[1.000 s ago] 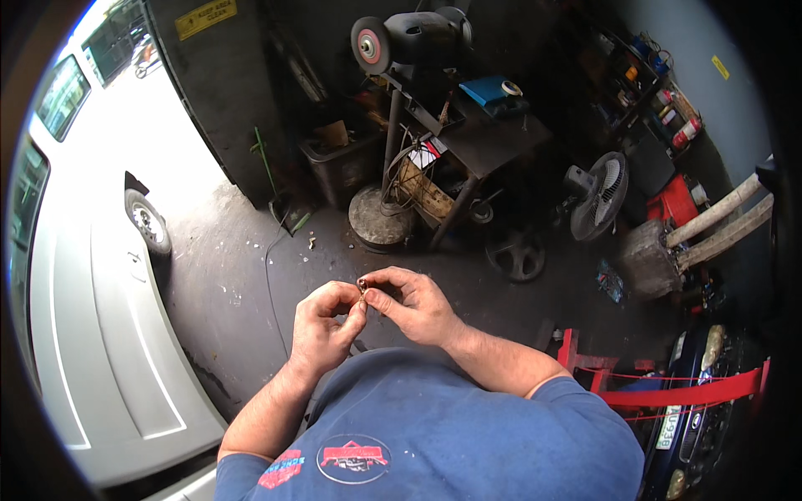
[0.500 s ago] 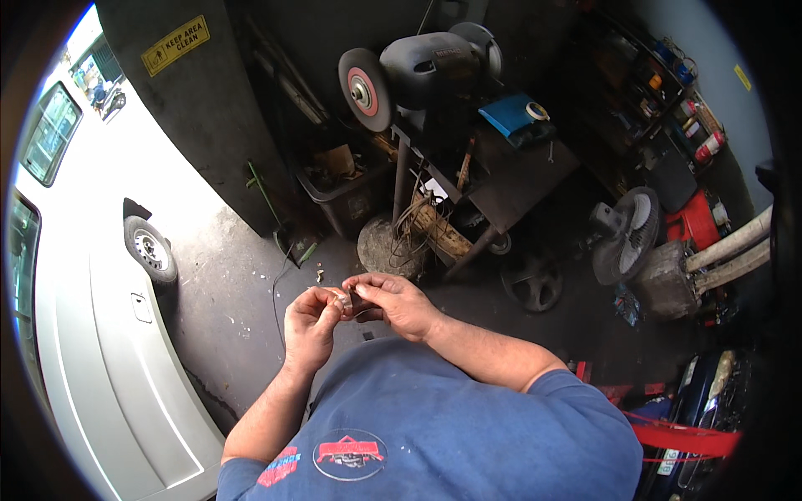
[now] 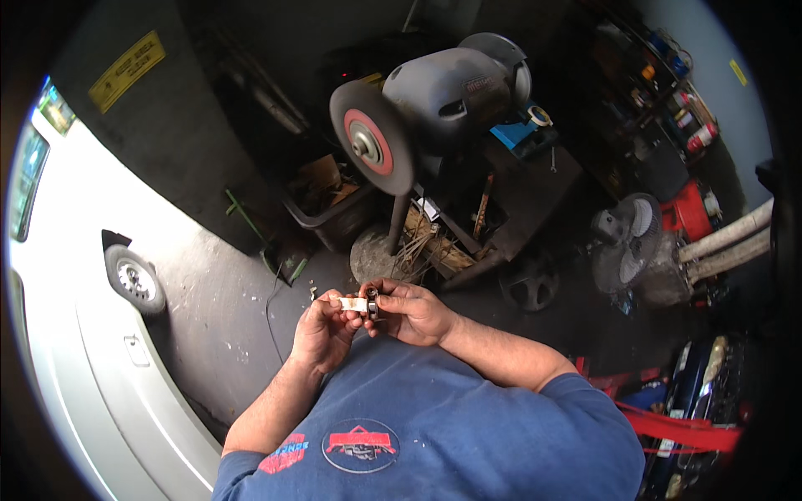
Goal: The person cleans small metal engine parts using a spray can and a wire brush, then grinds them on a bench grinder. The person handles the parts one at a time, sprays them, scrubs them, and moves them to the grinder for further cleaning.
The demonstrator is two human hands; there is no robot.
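A: Where's the white strip (image 3: 352, 304) rel. to the L hand (image 3: 321, 338)?

B: Up at the fingertips, top R of that hand. Thumb & fingers pinch its L end; the rest sticks out twd the R hand (image 3: 418, 316).

A: And the R hand's doing what?

B: Gripping a small metal part (image 3: 373, 302), dark w/ a shiny bit. It's at the L end of that hand, betw. thumb & fingers.

A: Strip touching the part?

B: Strip's R end is right at it, but can't tell if there's contact. Too small to see.

A: Hands close tog.?

B: Yep, fingertips just beside each other, in front of the blue shirt (image 3: 484, 426).

A: What else is abt?

B: Bench grinder (image 3: 451, 90) past the hands, up top. Dark bin (image 3: 338, 227) w/ scraps lower L of it; dark table (image 3: 539, 196) to the R, w/ a blue item (image 3: 512, 135) at its far end.

A: Sides?

B: Fan (image 3: 642, 232) off R, well apart from the hands. White vehicle (image 3: 125, 376) along the L, one wheel showing.
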